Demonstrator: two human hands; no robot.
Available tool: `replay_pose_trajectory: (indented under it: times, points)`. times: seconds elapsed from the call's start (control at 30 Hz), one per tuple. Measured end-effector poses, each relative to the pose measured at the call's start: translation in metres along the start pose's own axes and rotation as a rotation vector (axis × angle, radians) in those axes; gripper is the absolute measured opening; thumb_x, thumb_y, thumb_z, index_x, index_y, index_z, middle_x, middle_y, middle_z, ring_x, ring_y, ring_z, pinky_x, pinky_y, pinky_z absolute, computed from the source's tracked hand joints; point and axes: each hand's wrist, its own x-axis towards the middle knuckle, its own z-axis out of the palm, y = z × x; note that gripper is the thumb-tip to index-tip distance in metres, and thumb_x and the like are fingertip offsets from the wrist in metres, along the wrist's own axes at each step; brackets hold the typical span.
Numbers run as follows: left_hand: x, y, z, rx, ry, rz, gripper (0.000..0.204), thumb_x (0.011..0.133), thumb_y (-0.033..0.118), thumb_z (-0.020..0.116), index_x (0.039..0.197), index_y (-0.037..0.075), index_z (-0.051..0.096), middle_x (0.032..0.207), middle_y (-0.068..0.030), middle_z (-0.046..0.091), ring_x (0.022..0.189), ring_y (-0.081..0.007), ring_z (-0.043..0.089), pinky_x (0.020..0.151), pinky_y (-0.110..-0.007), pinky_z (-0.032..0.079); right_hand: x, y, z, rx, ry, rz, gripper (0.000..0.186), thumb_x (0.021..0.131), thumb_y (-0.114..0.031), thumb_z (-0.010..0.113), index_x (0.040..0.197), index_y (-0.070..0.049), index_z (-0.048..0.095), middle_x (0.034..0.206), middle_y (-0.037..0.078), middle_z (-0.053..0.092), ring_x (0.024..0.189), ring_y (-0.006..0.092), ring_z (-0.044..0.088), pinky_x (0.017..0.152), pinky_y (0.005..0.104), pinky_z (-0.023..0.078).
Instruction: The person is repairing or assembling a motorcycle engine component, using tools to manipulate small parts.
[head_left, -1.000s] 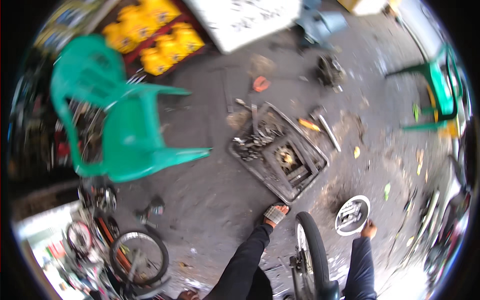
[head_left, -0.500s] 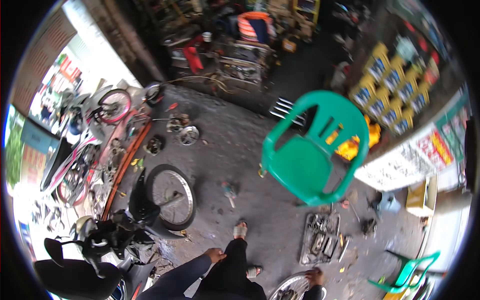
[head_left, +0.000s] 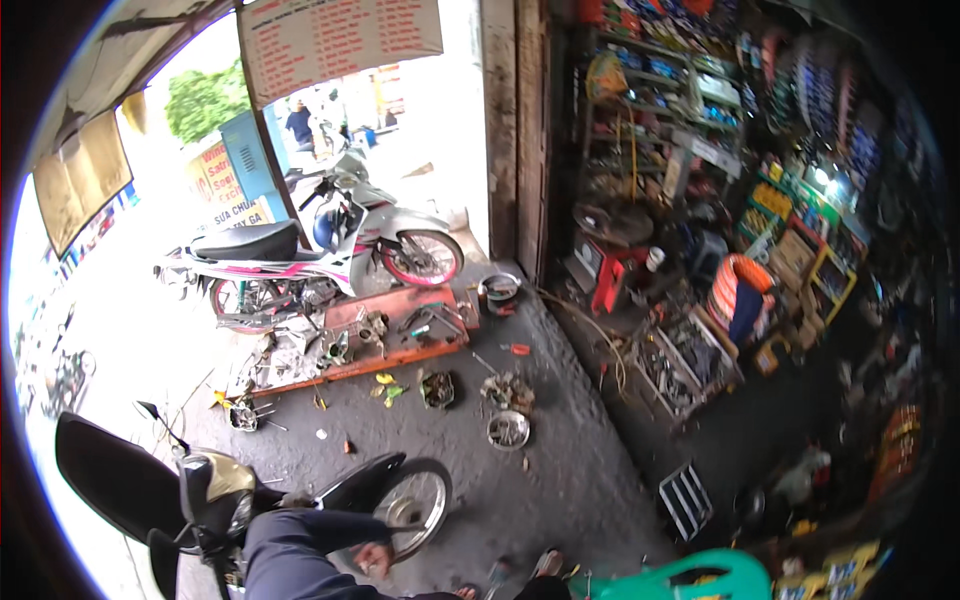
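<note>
My left hand (head_left: pixel 374 558) shows at the bottom edge, at the end of a dark blue sleeve (head_left: pixel 300 540). Its fingers are curled, and the view is too small to tell whether it holds anything. It hovers just below the front wheel (head_left: pixel 410 500) of a black motorcycle (head_left: pixel 200 490) parked at the lower left. My right hand is out of view.
A white and pink motorcycle (head_left: pixel 330 250) stands at the doorway. Loose parts lie on an orange board (head_left: pixel 390 345), with a metal bowl (head_left: pixel 508 430) nearby. A crate of parts (head_left: pixel 680 365) and crowded shelves (head_left: pixel 760 150) fill the right. A green plastic chair (head_left: pixel 690 580) is at the bottom.
The view has swung from the floor with a tool tray and green chair up toward the shop doorway. My left hand has come into view by the black motorcycle's wheel.
</note>
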Motion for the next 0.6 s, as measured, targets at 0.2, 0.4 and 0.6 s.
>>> replay_pose_trajectory:
  times: [0.2,0.4,0.6]
  points:
    - [-0.036,0.098,-0.115,-0.197,0.140,0.074,0.036,0.091,0.032,0.066,0.120,0.011,0.065,0.084,-0.0094,0.070,0.069,-0.0236,0.068,0.059,-0.041,0.059,0.197,0.057,-0.219,-0.725,0.548,-0.319,0.039,0.099,-0.037,0.057,0.107,-0.002,0.071,0.097,0.008,0.069,0.077,0.0179,0.063,0.067,0.0348,0.052]
    - [-0.118,0.147,-0.149,-0.485,0.206,0.020,0.036,0.092,0.031,0.065,0.121,0.010,0.065,0.084,-0.0100,0.070,0.069,-0.0236,0.068,0.058,-0.041,0.060,0.322,-0.241,-0.228,-0.893,0.181,-0.441,0.068,0.096,-0.056,0.053,0.060,0.001,0.066,0.056,0.017,0.064,0.058,0.0333,0.069,0.061,0.0452,0.054]
    - [-0.143,0.171,-0.223,-0.696,0.246,0.067,0.036,0.092,0.030,0.065,0.121,0.010,0.065,0.083,-0.0106,0.070,0.069,-0.0236,0.069,0.058,-0.041,0.060,0.422,-0.475,-0.179,-0.595,0.144,-0.836,0.060,0.099,-0.047,0.053,0.071,0.004,0.066,0.059,0.021,0.063,0.050,0.0349,0.064,0.051,0.0456,0.048]
